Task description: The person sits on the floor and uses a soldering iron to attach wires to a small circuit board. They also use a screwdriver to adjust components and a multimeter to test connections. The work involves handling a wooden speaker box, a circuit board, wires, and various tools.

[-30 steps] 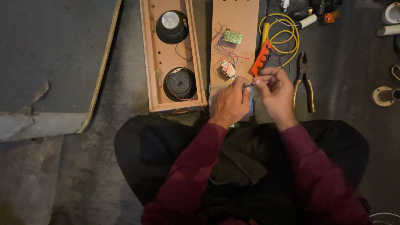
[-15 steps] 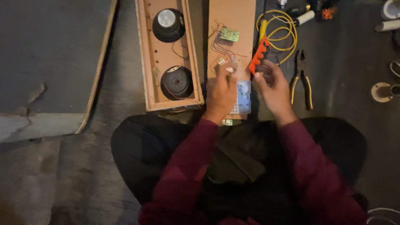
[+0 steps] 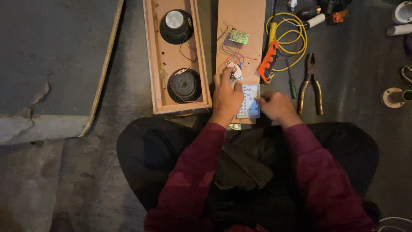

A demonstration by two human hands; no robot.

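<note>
My left hand lies over the near end of a long wooden panel. Its fingertips pinch a small wired part whose red and blue wires run up to a green circuit board. Beside it lies a pale perforated board. My right hand is curled, its fingertips gripping that board's right edge. Both sleeves are dark red, and I sit cross-legged on the floor.
An open wooden speaker box with two round speakers lies left of the panel. To the right are an orange tool, a yellow wire coil, a screwdriver and pliers. A grey slab lies at the far left.
My hands were together at the panel's near end working on something small. They have parted: the left reached up to the wired part, the right dropped to the perforated board's edge.
</note>
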